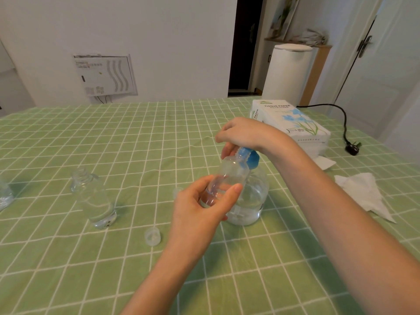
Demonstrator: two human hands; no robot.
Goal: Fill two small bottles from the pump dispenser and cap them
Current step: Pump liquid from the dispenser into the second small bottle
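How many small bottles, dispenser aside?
2: a bottle gripped by the left hand at the pump; a second bottle standing uncapped on the table. A clear thing at the left edge may be another.

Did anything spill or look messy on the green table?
I see no spill. A loose tissue lies crumpled right of the pump dispenser, a bottle cap lies loose on the tablecloth, and an unplugged power plug rests near the far right edge.
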